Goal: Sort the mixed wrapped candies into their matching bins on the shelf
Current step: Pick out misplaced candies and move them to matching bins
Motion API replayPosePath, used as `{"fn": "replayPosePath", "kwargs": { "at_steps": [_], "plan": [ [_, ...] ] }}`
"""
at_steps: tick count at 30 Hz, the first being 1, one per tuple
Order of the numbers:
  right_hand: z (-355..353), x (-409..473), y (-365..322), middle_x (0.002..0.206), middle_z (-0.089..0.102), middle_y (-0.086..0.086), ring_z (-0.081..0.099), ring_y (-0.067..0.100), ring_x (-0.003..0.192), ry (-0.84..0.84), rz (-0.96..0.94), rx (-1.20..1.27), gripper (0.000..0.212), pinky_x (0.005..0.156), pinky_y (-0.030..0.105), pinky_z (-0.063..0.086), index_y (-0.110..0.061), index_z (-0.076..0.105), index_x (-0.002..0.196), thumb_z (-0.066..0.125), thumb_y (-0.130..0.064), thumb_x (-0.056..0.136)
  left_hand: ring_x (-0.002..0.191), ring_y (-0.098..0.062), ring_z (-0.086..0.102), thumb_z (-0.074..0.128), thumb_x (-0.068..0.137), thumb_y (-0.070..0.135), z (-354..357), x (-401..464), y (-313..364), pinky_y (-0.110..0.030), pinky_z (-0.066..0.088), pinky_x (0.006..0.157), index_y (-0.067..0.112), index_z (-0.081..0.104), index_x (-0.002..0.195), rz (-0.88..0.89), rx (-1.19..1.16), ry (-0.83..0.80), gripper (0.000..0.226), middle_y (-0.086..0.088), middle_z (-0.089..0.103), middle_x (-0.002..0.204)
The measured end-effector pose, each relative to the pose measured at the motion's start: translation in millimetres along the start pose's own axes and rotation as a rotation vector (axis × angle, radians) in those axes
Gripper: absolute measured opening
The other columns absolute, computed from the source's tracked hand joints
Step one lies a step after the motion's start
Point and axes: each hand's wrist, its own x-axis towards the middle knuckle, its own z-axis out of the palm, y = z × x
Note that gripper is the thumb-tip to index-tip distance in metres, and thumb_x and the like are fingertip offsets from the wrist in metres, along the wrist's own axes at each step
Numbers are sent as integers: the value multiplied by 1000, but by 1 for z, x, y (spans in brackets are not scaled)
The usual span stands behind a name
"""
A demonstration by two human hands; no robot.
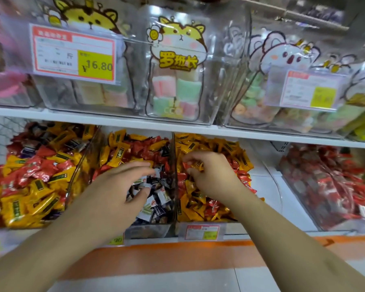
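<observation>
Yellow price tag [96, 64] (¥16.80)

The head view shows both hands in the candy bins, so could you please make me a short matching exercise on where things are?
Things:
1. left hand
2. right hand
3. 16.80 price tag
4. red-wrapped candies bin

Places:
A. far right of the lower shelf
B. over dark-wrapped candies in the middle bin
C. upper shelf bin front, at left
D. in the yellow and red candies

Pairs: 1-B, 2-D, 3-C, 4-A
</observation>
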Motion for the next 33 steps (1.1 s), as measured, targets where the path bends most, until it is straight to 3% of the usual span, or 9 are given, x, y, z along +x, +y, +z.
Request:
{"fn": "replayPosePath", "kwargs": {
  "at_steps": [4,7,9,15,20,24,28,31,33],
  "plan": [
    [-2,-6,-2,121,68,-12,58,-3,94,-61,-30,-3,30,85,17,52,-32,70,124,70,-19,96,128,20,32,55,101,41,5,-2,2,8,19,93,49,54,139,5,-21,-13,39,43,36,143],
    [6,-7,0,123,66,-3,58,15,112,-126,-78,-100,34,96,36,54,-35,66,125,72,-29,93,130,21,30,56,101,40,7,-3,5,6,18,97,48,54,140,11,-41,-16,40,41,38,146],
    [9,-9,-1,118,66,2,55,23,117,-145,-76,-144,36,97,41,52,-34,64,127,74,-31,92,131,21,29,56,102,40,8,-3,7,4,16,98,49,53,140,9,-41,-18,40,40,37,148],
    [10,-11,-1,110,67,-4,54,17,111,-102,-100,-142,29,88,35,51,-29,69,113,75,-14,88,128,21,29,58,102,37,7,-3,6,6,16,95,47,54,141,5,-42,-13,41,42,35,142],
    [6,-12,-1,103,68,-15,62,8,98,-99,-38,-38,27,84,30,55,-34,67,102,76,-13,87,130,19,31,57,102,35,5,-2,6,1,18,99,47,55,140,13,-32,-5,40,37,41,147],
    [-13,-15,-4,98,66,-20,61,-4,85,-15,66,68,21,66,7,47,-35,68,95,77,-17,89,128,17,36,59,102,32,3,-2,8,7,19,95,44,58,138,1,-43,2,38,35,46,144],
    [-30,-20,-20,97,69,-18,64,-3,91,111,88,253,23,72,13,53,-39,70,94,83,-22,85,115,17,50,63,101,35,-4,-3,12,3,30,88,44,61,133,-46,-119,32,33,32,56,133],
    [-30,-27,-52,99,71,-18,65,2,99,84,-14,369,24,86,24,55,-37,72,98,84,-22,84,107,21,55,65,99,39,-12,-5,20,-5,44,83,47,59,129,-148,-355,39,32,31,64,120],
    [-25,-32,-75,99,72,-17,66,5,100,31,-75,421,24,87,25,55,-36,72,99,84,-20,84,102,15,63,69,97,34,-19,-5,21,-14,53,88,43,65,123,-214,-531,22,28,27,71,112]
  ]
}}
